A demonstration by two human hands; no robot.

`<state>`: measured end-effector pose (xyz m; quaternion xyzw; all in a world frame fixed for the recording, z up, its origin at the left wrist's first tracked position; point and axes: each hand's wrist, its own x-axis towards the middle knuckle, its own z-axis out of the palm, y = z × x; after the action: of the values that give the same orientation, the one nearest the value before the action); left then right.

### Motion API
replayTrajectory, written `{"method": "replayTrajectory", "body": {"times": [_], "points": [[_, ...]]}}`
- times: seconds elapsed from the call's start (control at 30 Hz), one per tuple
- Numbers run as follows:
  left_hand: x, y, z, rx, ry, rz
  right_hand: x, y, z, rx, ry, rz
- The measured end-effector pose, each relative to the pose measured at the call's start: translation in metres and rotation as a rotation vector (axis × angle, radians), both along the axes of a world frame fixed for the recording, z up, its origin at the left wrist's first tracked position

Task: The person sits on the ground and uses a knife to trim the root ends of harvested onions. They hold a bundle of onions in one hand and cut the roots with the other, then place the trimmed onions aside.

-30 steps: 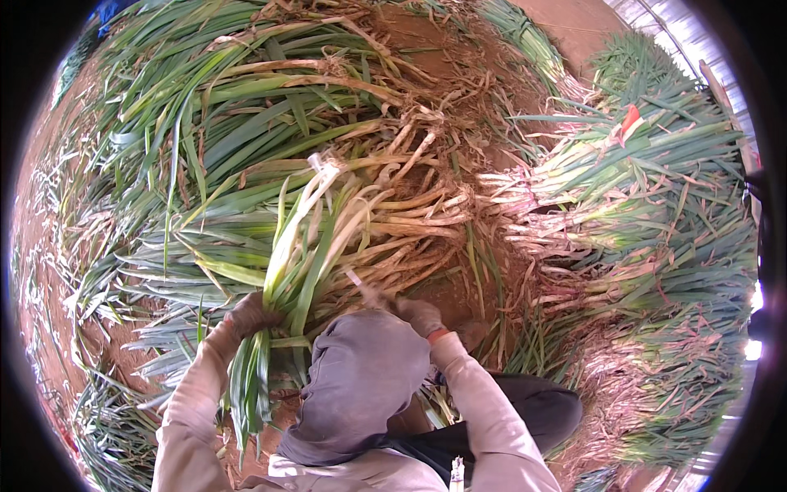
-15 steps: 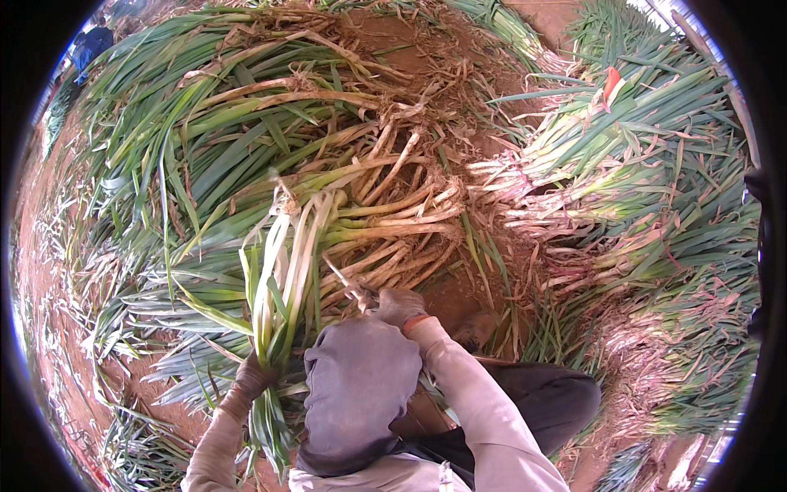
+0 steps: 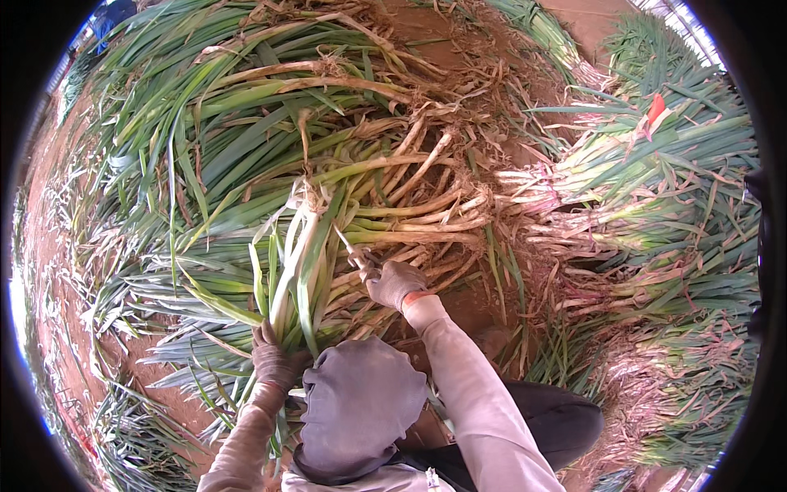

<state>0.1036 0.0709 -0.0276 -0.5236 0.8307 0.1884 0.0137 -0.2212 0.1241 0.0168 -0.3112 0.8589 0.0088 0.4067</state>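
Note:
My left hand (image 3: 275, 361), in a worn glove, is closed around the leafy part of a bunch of spring onions (image 3: 287, 283). The pale root ends of this bunch point away from me. My right hand (image 3: 395, 283), also gloved with an orange band at the wrist, grips a small, narrow, pointed tool (image 3: 351, 246) that looks like a knife. Its tip is close to the right side of the bunch; whether it touches cannot be made out. Beyond and beneath both hands spreads a big heap of untrimmed spring onions (image 3: 221, 164), brown dry stems toward the right.
Cleaner bundles of spring onions (image 3: 607, 197) with pinkish root ends lie in a row on the right. A red tag (image 3: 656, 113) sits among them. Dry peelings (image 3: 492, 90) litter the brown soil. My bent leg (image 3: 549, 418) is at lower right.
My left hand has moved up and slightly right along with its bunch, whose stems now look closer together. My right hand and the tool have risen slightly. The whole view has shifted a little.

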Motion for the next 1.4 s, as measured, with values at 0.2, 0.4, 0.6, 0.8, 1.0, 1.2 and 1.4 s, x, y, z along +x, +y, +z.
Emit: {"method": "replayTrajectory", "body": {"times": [0.2,0.4,0.6,0.8,1.0,1.2,1.4], "points": [[-0.008,-0.017,-0.004,0.168,-0.109,0.1,0.009,0.003,0.014,-0.044,-0.065,-0.058],[-0.011,-0.032,0.022,0.316,-0.023,0.089,0.011,0.042,0.014,-0.061,-0.069,-0.073],[0.009,-0.039,0.051,0.182,0.064,0.015,0.003,0.073,0.052,-0.153,0.02,-0.071],[0.062,-0.039,0.156,0.142,0.08,0.152,0.006,0.107,0.024,-0.137,-0.041,0.008],[0.137,-0.036,0.212,0.236,0.858,0.081,-0.016,0.153,-0.08,-0.271,-0.093,0.096],[0.17,-0.035,0.302,-0.18,0.884,0.386,-0.006,0.163,-0.077,-0.193,-0.084,0.095],[0.203,-0.098,0.385,-0.294,1.13,0.458,-0.015,0.181,-0.067,-0.157,-0.033,0.044]]}}
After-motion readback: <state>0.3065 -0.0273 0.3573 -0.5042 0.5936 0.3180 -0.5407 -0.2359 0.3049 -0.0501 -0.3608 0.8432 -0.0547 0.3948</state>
